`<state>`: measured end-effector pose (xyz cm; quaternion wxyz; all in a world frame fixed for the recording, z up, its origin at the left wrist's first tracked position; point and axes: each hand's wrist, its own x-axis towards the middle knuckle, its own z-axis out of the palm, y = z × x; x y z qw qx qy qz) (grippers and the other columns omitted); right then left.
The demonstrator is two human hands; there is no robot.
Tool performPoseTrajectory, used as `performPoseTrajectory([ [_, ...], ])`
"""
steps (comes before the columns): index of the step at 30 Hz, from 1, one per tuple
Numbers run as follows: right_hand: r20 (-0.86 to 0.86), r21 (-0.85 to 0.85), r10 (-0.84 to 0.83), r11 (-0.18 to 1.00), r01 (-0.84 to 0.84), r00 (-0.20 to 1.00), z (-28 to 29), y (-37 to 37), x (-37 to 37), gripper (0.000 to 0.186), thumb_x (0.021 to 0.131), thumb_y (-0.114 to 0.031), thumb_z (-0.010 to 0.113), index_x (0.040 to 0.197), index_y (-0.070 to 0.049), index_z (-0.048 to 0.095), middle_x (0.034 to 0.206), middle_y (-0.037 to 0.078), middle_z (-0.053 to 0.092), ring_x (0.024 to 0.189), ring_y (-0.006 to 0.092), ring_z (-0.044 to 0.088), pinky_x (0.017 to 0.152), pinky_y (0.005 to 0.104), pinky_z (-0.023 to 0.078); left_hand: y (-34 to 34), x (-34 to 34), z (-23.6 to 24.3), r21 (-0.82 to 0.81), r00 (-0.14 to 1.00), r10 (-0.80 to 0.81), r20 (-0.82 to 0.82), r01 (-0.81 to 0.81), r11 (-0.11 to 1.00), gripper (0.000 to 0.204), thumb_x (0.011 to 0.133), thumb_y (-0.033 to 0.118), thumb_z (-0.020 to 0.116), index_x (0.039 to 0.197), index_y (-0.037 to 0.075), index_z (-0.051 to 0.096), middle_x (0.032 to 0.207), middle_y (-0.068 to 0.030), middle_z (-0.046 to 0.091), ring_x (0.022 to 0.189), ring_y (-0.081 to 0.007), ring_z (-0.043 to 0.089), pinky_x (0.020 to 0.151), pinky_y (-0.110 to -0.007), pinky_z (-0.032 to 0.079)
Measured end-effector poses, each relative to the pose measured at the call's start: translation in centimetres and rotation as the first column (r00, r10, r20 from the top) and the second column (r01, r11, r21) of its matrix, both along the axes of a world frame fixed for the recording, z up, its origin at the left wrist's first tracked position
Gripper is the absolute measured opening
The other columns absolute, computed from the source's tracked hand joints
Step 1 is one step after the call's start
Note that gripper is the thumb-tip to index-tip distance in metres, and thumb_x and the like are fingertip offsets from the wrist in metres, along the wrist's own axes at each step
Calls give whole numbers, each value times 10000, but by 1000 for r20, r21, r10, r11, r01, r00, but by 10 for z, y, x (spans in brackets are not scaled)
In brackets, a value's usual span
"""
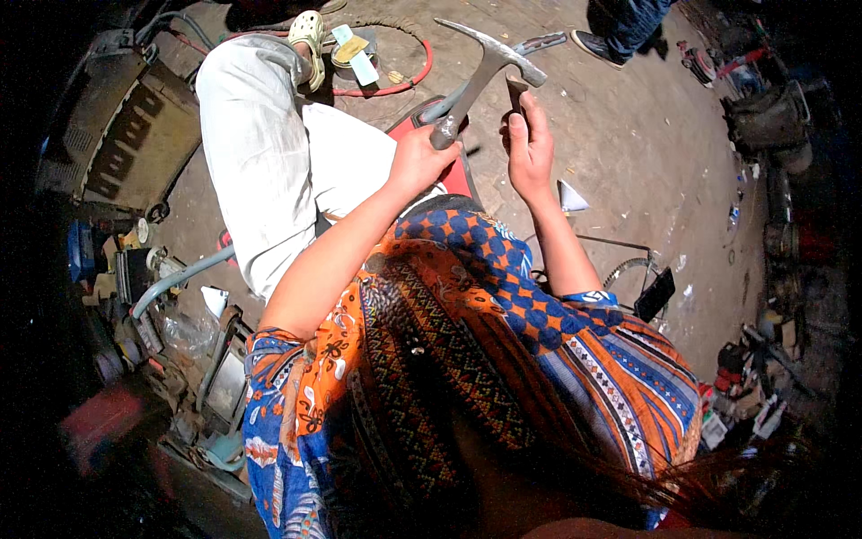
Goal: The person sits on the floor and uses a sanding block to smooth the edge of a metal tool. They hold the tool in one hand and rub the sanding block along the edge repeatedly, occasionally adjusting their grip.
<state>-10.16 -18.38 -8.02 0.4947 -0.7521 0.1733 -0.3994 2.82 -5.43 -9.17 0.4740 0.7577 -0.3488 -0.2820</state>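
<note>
A metal pick hammer [485, 67] is gripped in my left hand [424, 163], its head raised and spanning up and to the right, with a long pointed end at left and a blunt end at right. My right hand [530, 153] is held up just below the blunt end. Between its thumb and fingers is a small dark brown piece [515, 91], close to the hammer's head; its kind cannot be made out. Behind the hammer's handle shows a red seat [458, 178] with a grey-blue tube.
A red hose [422, 70] curves on the floor, near a round tin [353, 49] with cards on it. Another person's jeans and shoe [597, 48] are at the far right. A metal cabinet [135, 135] stands left. A toothed wheel [628, 269] lies right. Clutter lines both sides.
</note>
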Motion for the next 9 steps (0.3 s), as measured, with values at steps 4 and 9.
performPoseTrajectory([
  [4,46,34,49,998,-50,998,6,11,-9,456,1003,-205,480,1436,-65,463,924,14,660,597,54,487,570,224,427,0,3,-9,-29,998,2,-66,-4,1000,259,818,233,722,864,-11,647,667,-108,646,632,-184,647,619,-348,502],
  [9,8,68,82,994,-83,997,8,25,-7,506,996,-263,494,1464,-83,426,998,48,692,600,77,518,590,246,463,0,5,-8,-3,996,-9,89,9,1000,284,816,260,735,972,25,701,791,-156,707,738,-253,689,705,-372,522],
])
